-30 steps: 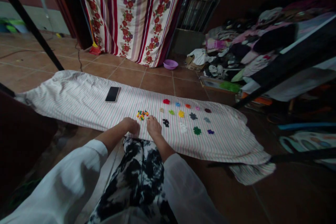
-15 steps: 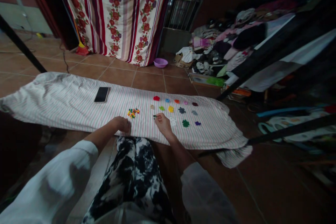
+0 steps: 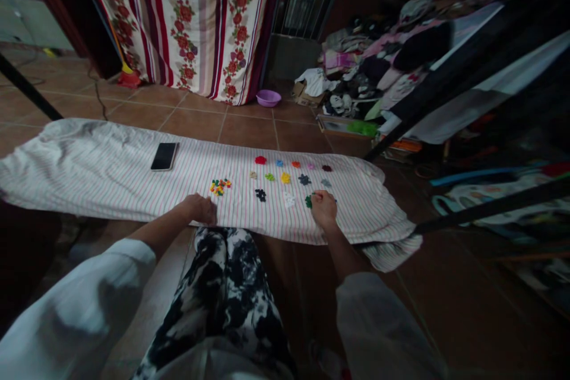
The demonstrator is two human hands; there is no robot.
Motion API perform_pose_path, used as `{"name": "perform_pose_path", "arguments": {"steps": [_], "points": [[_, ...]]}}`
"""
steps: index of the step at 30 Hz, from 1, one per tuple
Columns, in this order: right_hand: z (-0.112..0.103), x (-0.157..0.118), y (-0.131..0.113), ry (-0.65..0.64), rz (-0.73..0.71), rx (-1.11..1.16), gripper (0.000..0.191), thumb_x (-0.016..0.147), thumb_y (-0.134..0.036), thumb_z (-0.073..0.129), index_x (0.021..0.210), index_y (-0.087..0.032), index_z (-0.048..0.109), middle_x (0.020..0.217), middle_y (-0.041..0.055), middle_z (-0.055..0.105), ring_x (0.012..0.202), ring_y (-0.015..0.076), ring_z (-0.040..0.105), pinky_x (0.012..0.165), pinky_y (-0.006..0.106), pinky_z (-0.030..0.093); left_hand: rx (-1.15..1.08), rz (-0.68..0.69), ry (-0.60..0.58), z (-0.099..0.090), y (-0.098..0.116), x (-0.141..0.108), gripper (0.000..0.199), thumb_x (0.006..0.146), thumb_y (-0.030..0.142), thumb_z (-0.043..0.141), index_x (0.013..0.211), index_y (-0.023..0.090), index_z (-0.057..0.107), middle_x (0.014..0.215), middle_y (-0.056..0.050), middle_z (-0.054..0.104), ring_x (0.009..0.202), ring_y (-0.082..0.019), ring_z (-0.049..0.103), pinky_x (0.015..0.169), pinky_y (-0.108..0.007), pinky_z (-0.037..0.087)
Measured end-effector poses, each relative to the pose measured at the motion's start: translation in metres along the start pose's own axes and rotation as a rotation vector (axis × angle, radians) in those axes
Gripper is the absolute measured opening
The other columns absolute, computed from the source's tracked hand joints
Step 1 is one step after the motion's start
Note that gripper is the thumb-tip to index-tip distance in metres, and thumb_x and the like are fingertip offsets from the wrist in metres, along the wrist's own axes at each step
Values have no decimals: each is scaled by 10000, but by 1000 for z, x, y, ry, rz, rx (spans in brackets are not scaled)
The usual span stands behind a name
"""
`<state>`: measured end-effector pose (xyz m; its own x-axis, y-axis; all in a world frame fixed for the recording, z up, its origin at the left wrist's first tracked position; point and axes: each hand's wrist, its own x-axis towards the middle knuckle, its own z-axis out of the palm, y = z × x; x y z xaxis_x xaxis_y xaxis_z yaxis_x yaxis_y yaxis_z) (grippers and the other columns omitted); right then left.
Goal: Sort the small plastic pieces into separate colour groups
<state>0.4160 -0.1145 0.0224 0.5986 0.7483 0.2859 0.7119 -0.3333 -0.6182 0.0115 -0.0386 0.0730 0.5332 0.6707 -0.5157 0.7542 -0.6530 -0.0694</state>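
Note:
My right hand (image 3: 324, 208) is closed in a pinch over the pile of small green pieces (image 3: 308, 202), partly covering it. At its fingertips is what looks like a small dark green piece. My left hand (image 3: 201, 209) rests closed on the striped cloth (image 3: 107, 190), near the cloth's front edge; whatever its curled fingers may hold is hidden. Just beyond it lies a mixed pile of small coloured pieces (image 3: 219, 187). Nearby are separate piles: black pieces (image 3: 260, 195), white pieces (image 3: 289, 199), yellow pieces (image 3: 285, 178) and red pieces (image 3: 260, 160).
A phone (image 3: 164, 156) lies on the cloth at the left. Further small piles include dark grey pieces (image 3: 304, 179) and light green pieces (image 3: 269, 177). A purple basin (image 3: 268, 98) stands on the tiled floor, and heaped clothes (image 3: 356, 71) are at the right.
My right hand has moved right, from over the black pieces to the green pile. My left hand has stayed closed by the mixed pile. The view has shifted slightly.

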Motion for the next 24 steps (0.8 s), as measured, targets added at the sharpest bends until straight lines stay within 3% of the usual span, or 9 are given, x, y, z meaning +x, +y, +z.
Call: {"name": "perform_pose_path", "arguments": {"steps": [8,12,18,24], "points": [[12,5,14,-38,58,-27,249,708,-217,459,840,-162,662,890,103,678,952,238,582,919,380,442,16,-98,80,9,6,-7,521,852,404,389,1241,125,595,1276,-223,601,1143,-396,577,906,-517,459],[19,4,21,-42,42,-21,246,696,-224,448,810,-171,660,889,98,683,953,234,584,946,386,440,5,-99,96,12,6,-5,512,833,408,417,1241,162,602,1347,-201,560,1165,-405,559,921,-538,440],[24,3,29,29,4,26,229,683,-248,432,749,-188,642,826,98,678,901,241,583,923,410,454,24,-96,85,4,9,-11,626,806,414,454,1316,57,526,1206,-264,618,1122,-414,580,866,-491,460],[26,2,37,69,-60,24,240,710,-255,403,746,-195,633,838,108,679,913,243,581,925,414,449,39,-91,54,-2,12,-14,695,751,422,544,1356,84,488,1231,-247,614,1164,-414,548,887,-501,450]]}}
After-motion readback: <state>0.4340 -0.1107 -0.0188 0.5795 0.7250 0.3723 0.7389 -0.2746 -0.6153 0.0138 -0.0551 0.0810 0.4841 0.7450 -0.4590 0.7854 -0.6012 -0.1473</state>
